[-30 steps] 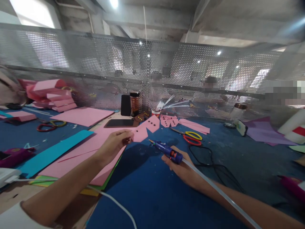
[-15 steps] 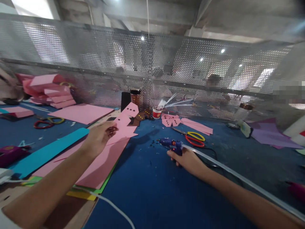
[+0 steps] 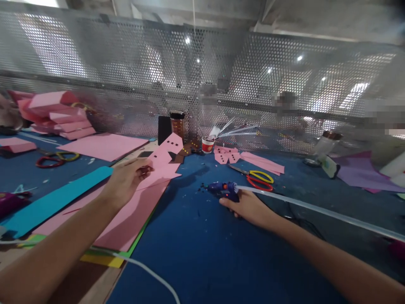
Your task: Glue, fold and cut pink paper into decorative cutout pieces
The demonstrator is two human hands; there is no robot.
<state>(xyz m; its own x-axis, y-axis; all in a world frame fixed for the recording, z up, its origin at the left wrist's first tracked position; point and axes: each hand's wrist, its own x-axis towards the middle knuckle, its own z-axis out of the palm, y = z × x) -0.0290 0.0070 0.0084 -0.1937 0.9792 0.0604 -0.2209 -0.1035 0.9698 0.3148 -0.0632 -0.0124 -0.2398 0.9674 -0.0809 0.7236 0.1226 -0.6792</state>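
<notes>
Pinched in the fingers of my left hand is a pink paper cutout with black dots on it, raised over a stack of pink sheets. My right hand is wrapped round a blue hot glue gun. A long clear glue stick runs out of the gun's back, over my right forearm. Several small black bits lie on the blue tabletop by the nozzle. Beyond the gun rest scissors with yellow and red handles and a dotted pink paper piece.
A red and white cup with clear sticks stands at the back, near a brown-filled jar. Pink strips lie right of it. A blue strip and another pair of scissors are on the left. A perforated metal screen borders the back.
My right hand has tipped the glue gun, so the glue stick now lies flatter. The gun's nozzle is nearer the black bits. My left hand still holds the cutout; the view has shifted slightly.
</notes>
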